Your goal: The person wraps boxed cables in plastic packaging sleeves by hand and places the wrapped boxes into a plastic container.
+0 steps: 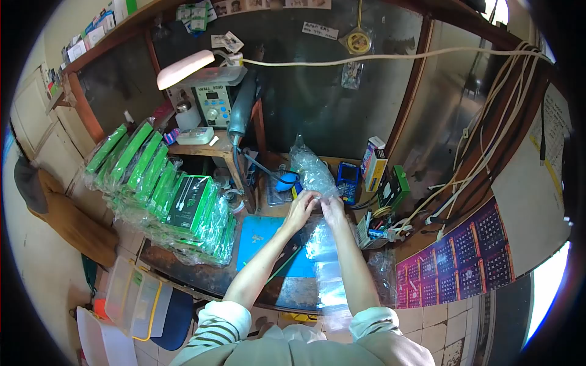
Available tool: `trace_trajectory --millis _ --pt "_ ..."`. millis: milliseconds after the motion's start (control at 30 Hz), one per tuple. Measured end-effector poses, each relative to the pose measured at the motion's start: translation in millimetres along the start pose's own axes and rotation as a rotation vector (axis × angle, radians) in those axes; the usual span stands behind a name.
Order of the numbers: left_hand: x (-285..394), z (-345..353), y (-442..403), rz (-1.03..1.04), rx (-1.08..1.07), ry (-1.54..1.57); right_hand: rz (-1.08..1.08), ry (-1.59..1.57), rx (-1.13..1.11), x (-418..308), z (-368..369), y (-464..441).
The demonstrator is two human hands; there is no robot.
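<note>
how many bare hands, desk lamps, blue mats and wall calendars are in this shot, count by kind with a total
hands: 2 (left hand, right hand)
desk lamp: 1
blue mat: 1
wall calendar: 1
total: 5

At between ten and eleven o'clock, we see dark print on the front of the soldering station [213, 105]: a brand word too blurred for us to be sure of, then a number that seems to end in D. At twelve, the handwritten label [320, 30] on the dark panel shows two lines we cannot read for certain. Toward four, the purple calendar [455, 259] carries grids of numbers, and near nine, the green box [189, 201] bears white print; both are too small for us.
</note>
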State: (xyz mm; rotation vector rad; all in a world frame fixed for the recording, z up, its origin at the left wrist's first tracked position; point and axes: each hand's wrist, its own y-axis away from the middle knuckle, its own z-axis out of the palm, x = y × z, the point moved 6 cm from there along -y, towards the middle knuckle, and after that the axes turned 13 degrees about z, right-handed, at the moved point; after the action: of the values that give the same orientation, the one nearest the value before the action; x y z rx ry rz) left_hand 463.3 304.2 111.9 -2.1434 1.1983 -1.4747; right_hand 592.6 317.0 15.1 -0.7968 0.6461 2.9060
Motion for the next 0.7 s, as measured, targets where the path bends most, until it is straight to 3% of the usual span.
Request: trace_trajectory --millis 100,167,233,300,367,433,500,567,633,700 --pt "0 7 2 0.051 0.016 0.043 -0.176 0.111 -0.075 -9 16 6" --pt "-10 10 3 -0.104 0.126 0.248 -0.245 0.291 -0.128 -13 19 7" --pt "-12 14 -2 -0.056 0.147 0.231 -1.164 1.65 0.341 -18 31 23" --pt "-20 21 -4 -0.099 0.147 0.349 -1.115 1.748 0.329 -17 33 36" --pt "-24 24 -3 -0.052 0.15 0.314 -0.791 1.876 0.371 -26 38 50" --pt "-46 37 3 -0.173 0.143 0.446 -0.873 1.74 0.361 -27 36 50" --pt "-46 35 4 -0.191 0.152 0.355 -0.723 1.22 0.236 -24 24 45" --pt "-42 32 3 -0.17 0.179 0.335 -0.646 1.208 0.196 -21 24 38" --pt "-35 26 1 -0.113 0.151 0.227 -0.383 0.579 -0.077 -14 26 35" --pt "-39 29 0 -0.079 0.081 0.129 -0.333 0.641 -0.152 -6 4 3"
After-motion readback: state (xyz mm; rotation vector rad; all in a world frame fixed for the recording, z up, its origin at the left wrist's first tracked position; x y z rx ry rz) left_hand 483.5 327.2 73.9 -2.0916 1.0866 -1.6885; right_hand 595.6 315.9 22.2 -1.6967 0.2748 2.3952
